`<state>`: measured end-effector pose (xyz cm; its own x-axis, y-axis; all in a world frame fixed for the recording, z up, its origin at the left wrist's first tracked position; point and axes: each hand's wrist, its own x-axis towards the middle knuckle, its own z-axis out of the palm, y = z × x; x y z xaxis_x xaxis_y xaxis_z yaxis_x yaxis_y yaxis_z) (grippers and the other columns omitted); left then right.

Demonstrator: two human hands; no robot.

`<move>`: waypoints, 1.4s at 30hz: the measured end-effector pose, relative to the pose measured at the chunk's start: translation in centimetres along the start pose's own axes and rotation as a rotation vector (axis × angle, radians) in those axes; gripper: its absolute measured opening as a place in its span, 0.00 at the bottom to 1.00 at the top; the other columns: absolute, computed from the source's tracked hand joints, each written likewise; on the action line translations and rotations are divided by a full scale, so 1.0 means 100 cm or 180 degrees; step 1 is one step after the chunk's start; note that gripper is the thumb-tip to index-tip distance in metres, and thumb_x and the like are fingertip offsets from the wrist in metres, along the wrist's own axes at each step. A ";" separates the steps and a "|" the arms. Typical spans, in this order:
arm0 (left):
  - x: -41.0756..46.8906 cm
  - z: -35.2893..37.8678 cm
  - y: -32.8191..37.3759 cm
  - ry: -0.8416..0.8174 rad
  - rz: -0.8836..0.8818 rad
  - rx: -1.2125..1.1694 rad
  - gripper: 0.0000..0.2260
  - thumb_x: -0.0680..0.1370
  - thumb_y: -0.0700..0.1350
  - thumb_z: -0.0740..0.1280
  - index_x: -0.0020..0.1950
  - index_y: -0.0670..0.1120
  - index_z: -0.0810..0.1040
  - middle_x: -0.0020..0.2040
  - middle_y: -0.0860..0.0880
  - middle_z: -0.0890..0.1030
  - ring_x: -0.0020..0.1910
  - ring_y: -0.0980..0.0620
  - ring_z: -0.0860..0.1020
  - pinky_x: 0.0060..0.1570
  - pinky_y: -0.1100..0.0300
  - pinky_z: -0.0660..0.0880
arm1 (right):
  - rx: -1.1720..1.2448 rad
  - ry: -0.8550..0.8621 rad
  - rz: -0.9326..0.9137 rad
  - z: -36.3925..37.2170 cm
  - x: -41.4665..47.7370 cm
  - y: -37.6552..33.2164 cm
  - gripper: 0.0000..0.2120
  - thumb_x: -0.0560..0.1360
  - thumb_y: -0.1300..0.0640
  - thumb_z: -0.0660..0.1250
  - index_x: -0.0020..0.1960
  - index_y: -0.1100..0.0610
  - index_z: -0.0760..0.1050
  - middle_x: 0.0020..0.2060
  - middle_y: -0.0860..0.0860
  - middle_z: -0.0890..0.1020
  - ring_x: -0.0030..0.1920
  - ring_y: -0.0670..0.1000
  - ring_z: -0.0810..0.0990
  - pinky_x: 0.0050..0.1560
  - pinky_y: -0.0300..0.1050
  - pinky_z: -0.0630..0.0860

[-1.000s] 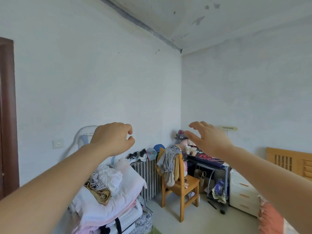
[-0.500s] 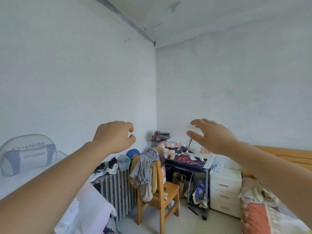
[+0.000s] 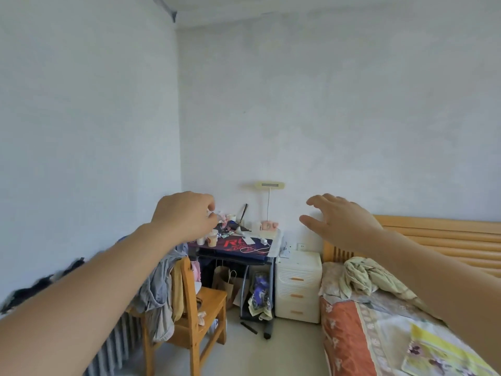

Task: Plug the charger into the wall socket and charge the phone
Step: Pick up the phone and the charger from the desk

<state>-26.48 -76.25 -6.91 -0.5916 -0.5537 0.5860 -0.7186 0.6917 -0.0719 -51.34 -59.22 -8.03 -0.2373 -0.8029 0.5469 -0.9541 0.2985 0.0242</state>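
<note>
Charger (image 3: pixel 261 242) (white, w/ cable) on desk (image 3: pixel 260 255)

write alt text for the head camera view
Two bare hands, left hand curled and right hand open, reach empty toward a cluttered desk in a bedroom corner. A wooden chair draped with clothes stands left, a white drawer unit and bed right.
</note>
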 end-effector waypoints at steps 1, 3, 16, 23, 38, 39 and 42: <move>0.018 0.014 -0.002 -0.0009 0.0061 -0.0038 0.13 0.76 0.53 0.59 0.57 0.53 0.77 0.54 0.52 0.82 0.51 0.49 0.78 0.46 0.56 0.73 | -0.0048 -0.0005 0.0061 0.009 0.011 0.006 0.28 0.76 0.35 0.52 0.69 0.50 0.64 0.66 0.49 0.73 0.63 0.52 0.72 0.59 0.51 0.69; 0.055 0.041 -0.008 -0.0009 0.0173 -0.0124 0.13 0.75 0.53 0.59 0.56 0.54 0.77 0.53 0.53 0.83 0.50 0.49 0.78 0.47 0.55 0.74 | -0.0153 -0.0023 0.0181 0.027 0.035 0.017 0.28 0.76 0.36 0.52 0.69 0.51 0.65 0.66 0.49 0.73 0.63 0.53 0.72 0.59 0.50 0.68; 0.278 0.222 0.004 -0.0108 0.0641 -0.0475 0.13 0.76 0.53 0.59 0.57 0.54 0.76 0.54 0.54 0.81 0.48 0.51 0.77 0.41 0.57 0.66 | -0.0406 0.0190 0.0667 0.131 0.182 0.107 0.24 0.77 0.38 0.54 0.67 0.51 0.68 0.65 0.49 0.74 0.60 0.53 0.74 0.56 0.48 0.67; 0.372 0.325 0.042 -0.0174 0.0746 -0.0478 0.14 0.76 0.55 0.59 0.58 0.54 0.76 0.54 0.54 0.81 0.50 0.51 0.77 0.43 0.57 0.69 | -0.0435 0.0048 0.0767 0.212 0.258 0.200 0.26 0.76 0.36 0.52 0.68 0.50 0.66 0.65 0.49 0.74 0.59 0.55 0.76 0.49 0.47 0.69; 0.564 0.515 0.089 -0.0612 0.0376 -0.0580 0.16 0.76 0.58 0.58 0.59 0.53 0.76 0.56 0.54 0.81 0.53 0.49 0.78 0.49 0.55 0.73 | -0.0375 -0.0159 0.0608 0.366 0.435 0.361 0.26 0.77 0.37 0.53 0.68 0.52 0.65 0.63 0.50 0.75 0.58 0.54 0.75 0.48 0.44 0.63; 0.576 0.529 0.088 -0.0633 0.0374 -0.0583 0.16 0.76 0.58 0.59 0.58 0.53 0.76 0.56 0.54 0.80 0.53 0.50 0.77 0.49 0.55 0.72 | -0.0366 -0.0172 0.0603 0.379 0.445 0.368 0.26 0.77 0.37 0.53 0.68 0.52 0.65 0.63 0.50 0.75 0.58 0.54 0.75 0.48 0.44 0.63; 0.615 0.573 0.085 -0.0713 0.0353 -0.0603 0.16 0.75 0.58 0.59 0.59 0.53 0.76 0.57 0.53 0.80 0.55 0.49 0.77 0.46 0.56 0.69 | -0.0311 -0.0220 0.0611 0.420 0.480 0.388 0.26 0.77 0.37 0.53 0.68 0.52 0.66 0.63 0.49 0.75 0.58 0.53 0.75 0.49 0.44 0.64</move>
<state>-89.90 -131.00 -17.71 -0.7436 -0.5438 0.3891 -0.5766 0.8161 0.0386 -107.40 -107.86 -15.94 -0.4280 -0.7589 0.4908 -0.8688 0.4951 0.0079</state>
